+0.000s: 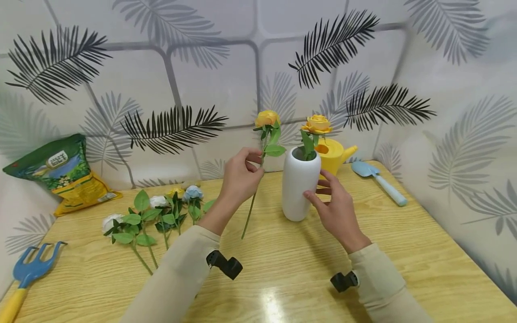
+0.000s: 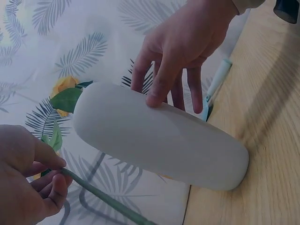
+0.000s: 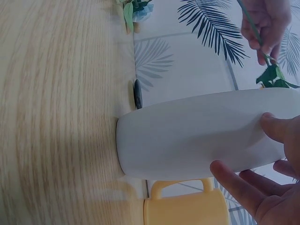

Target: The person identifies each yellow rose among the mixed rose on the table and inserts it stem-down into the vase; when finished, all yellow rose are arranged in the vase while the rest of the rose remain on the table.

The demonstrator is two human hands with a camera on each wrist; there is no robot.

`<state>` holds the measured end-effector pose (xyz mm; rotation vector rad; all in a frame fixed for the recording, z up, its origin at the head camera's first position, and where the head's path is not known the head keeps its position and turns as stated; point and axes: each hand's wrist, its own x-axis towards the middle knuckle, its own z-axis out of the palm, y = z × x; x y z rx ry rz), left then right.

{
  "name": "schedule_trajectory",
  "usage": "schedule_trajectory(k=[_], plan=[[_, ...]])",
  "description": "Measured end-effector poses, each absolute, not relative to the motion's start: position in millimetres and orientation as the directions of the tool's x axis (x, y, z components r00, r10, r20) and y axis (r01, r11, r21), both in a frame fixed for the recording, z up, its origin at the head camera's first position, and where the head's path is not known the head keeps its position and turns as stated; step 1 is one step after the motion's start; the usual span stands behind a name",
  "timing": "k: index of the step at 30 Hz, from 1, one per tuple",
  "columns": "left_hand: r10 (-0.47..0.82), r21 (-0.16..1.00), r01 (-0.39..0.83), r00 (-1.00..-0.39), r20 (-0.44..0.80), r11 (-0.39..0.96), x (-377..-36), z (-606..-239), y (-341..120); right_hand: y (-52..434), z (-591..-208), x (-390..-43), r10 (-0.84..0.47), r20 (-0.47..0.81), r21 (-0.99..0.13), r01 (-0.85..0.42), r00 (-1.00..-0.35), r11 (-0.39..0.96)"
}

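While the wooden bench [image 1: 404, 251] carried everything, a white vase [image 1: 300, 184] stood upright near its middle with one yellow rose [image 1: 318, 124] already in it. Behind the vase sat a yellow watering can [image 1: 337, 154], with a pale blue trowel [image 1: 379, 181] to its right. A green and yellow bag [image 1: 64, 172] leaned at the far left, above a blue hand rake [image 1: 30, 269]. Loose flowers [image 1: 157, 215] lay left of the vase. The right hand [image 1: 337, 211] touched the vase's side with relaxed fingers, its grip apart. The left hand [image 1: 240, 177] pinched the stem of a second yellow rose [image 1: 266, 119], held upright just left of the vase.
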<state>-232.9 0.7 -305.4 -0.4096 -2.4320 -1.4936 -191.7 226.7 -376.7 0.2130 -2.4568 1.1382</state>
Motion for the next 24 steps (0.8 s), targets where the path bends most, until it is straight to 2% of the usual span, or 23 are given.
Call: schedule_trajectory(k=[14,24], plan=[[0.091,0.816,0.472,-0.878,0.471,0.333,-253,-266,32,227,-376,-192,0.046,0.410,-0.708,-0.286,-0.911,0.645],[0.011,0.845,0.507,-0.859,0.513,0.169,-266,-253,50,227,-375,-189,0.047,0.419,-0.708,-0.294,-0.907,0.642]])
